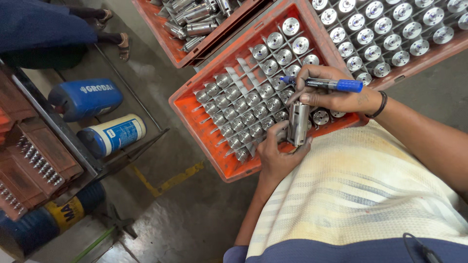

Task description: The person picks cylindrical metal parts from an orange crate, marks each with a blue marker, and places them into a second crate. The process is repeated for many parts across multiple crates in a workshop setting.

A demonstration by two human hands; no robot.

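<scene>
My left hand (278, 153) grips a shiny metal cylinder part (298, 122), holding it upright over the near edge of an orange crate (195, 104). My right hand (331, 90) holds a blue-capped marker pen (321, 84) lying across its fingers, and its fingertips touch the top of the cylinder. The crate has a divider grid filled with several upright metal parts (253, 104) of the same kind. A dark band sits on my right wrist.
A second orange crate (429, 48) of similar parts lies at the upper right, and a third (165, 41) with parts heaped loosely at the top. Blue and white containers (97, 114) lie on the concrete floor at left beside a rusty rack (34, 160). Another person's sandalled foot (122, 46) shows at top left.
</scene>
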